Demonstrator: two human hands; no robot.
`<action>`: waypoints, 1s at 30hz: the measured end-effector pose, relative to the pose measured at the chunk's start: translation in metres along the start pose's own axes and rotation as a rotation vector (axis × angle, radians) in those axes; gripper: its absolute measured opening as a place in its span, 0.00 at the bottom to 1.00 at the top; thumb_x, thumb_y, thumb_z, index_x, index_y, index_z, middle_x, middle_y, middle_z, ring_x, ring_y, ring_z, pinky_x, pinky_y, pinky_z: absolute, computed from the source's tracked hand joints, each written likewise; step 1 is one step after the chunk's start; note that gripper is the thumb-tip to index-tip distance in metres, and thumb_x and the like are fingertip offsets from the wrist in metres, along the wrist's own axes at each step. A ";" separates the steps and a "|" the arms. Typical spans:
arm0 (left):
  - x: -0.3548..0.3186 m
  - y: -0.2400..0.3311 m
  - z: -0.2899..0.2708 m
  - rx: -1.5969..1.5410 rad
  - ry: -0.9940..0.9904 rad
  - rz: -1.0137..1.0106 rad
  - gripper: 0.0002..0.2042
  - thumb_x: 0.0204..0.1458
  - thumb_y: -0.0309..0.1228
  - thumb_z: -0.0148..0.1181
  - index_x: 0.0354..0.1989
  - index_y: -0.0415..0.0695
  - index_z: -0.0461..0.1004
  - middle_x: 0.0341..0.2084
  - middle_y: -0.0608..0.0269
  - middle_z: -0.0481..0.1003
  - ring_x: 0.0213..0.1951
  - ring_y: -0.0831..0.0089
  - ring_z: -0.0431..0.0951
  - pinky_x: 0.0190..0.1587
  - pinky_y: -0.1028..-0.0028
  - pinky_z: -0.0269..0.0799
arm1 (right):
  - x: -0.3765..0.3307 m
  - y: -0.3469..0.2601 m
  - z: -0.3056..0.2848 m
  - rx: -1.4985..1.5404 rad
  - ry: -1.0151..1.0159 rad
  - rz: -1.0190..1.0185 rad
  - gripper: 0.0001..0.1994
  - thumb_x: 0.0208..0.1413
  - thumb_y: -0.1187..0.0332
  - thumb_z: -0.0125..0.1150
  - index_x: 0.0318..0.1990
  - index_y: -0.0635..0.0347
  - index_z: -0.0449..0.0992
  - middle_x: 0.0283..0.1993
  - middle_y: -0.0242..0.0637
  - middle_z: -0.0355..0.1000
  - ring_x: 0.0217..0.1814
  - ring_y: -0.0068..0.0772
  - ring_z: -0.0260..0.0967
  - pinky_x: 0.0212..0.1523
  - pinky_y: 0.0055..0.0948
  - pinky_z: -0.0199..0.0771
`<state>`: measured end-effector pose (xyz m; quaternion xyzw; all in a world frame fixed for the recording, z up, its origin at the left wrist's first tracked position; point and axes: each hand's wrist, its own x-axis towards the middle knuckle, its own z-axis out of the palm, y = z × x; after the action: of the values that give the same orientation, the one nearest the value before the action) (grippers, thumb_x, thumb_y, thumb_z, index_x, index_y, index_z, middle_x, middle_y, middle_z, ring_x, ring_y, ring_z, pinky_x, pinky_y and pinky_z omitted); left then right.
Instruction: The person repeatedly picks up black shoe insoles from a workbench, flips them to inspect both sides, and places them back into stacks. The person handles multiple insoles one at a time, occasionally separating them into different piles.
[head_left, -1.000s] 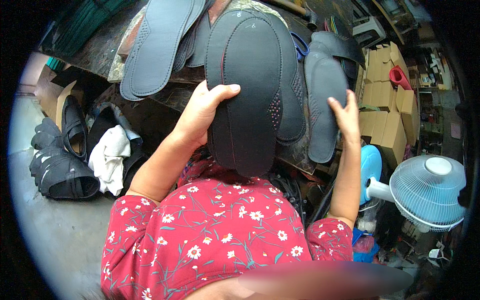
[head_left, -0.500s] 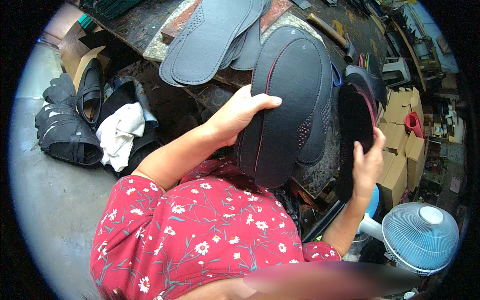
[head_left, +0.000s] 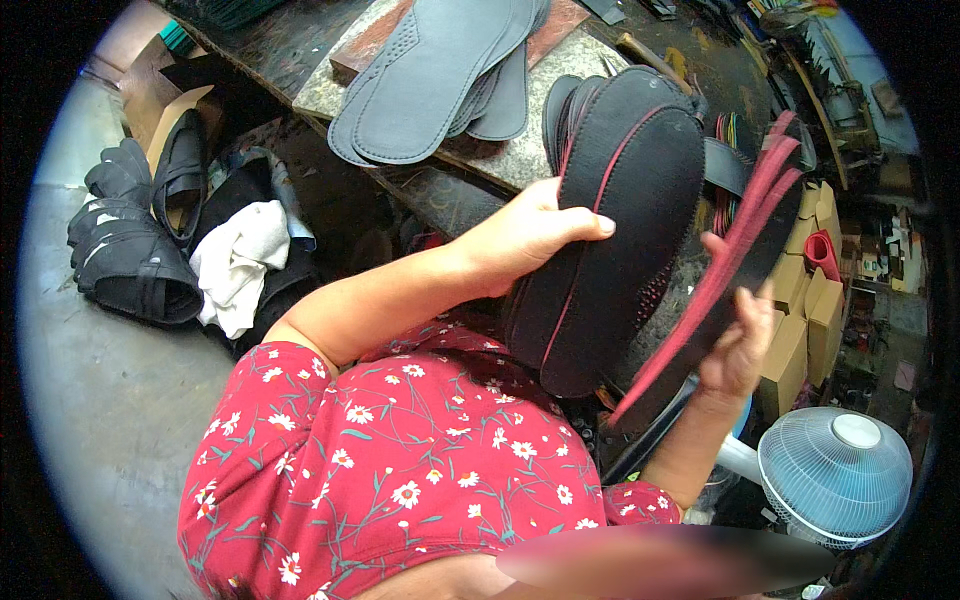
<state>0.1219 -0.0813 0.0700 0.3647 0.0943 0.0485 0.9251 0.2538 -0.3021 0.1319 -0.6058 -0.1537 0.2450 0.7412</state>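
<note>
My left hand [head_left: 545, 235] is closed round a thick stack of black insoles [head_left: 640, 190], its thumb across the top one. The insoles have stitched rims and rows of small holes, and thin red edges show between some layers. To the right, my right hand [head_left: 738, 345] has a few more black insoles [head_left: 725, 265] tilted on edge, their red edges facing the left stack. Its thumb lies on the near side; some fingers are hidden or blurred. The two bundles are apart. Further off, grey-black insoles [head_left: 425, 90] lie in an overlapping pile on a stone slab [head_left: 590, 55].
A wooden-handled hammer [head_left: 645, 52] lies behind the stack. Cardboard boxes [head_left: 785, 350] and a blue and white fan [head_left: 835, 465] stand at the right. At the left are several black shoes [head_left: 135, 255] and a white cloth [head_left: 240, 265].
The left stack has shifted right with my left hand. The insoles in my right hand have tipped and fanned slightly, bringing their red edges into view.
</note>
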 end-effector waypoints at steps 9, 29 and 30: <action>0.014 -0.008 0.000 -0.021 0.061 0.024 0.19 0.58 0.36 0.53 0.50 0.33 0.72 0.42 0.54 0.78 0.39 0.70 0.80 0.46 0.71 0.75 | 0.005 0.034 0.011 -0.010 0.063 0.056 0.28 0.52 0.78 0.57 0.63 0.64 0.61 0.57 0.41 0.69 0.53 0.33 0.71 0.56 0.32 0.72; 0.020 -0.015 -0.007 -0.054 0.163 0.046 0.25 0.56 0.40 0.58 0.53 0.29 0.67 0.47 0.52 0.74 0.48 0.72 0.74 0.52 0.72 0.69 | 0.004 0.037 0.000 0.058 0.092 0.067 0.24 0.56 0.76 0.55 0.61 0.65 0.62 0.54 0.42 0.71 0.50 0.37 0.73 0.51 0.35 0.77; 0.019 -0.015 -0.007 -0.114 0.144 0.009 0.29 0.55 0.42 0.59 0.55 0.27 0.65 0.50 0.51 0.73 0.51 0.72 0.71 0.55 0.72 0.67 | 0.004 0.035 0.003 0.046 0.096 0.064 0.24 0.55 0.76 0.56 0.61 0.65 0.62 0.54 0.42 0.71 0.50 0.37 0.73 0.51 0.35 0.77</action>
<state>0.1395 -0.0840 0.0521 0.3074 0.1558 0.0842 0.9350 0.2495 -0.2925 0.0977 -0.6043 -0.0930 0.2428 0.7532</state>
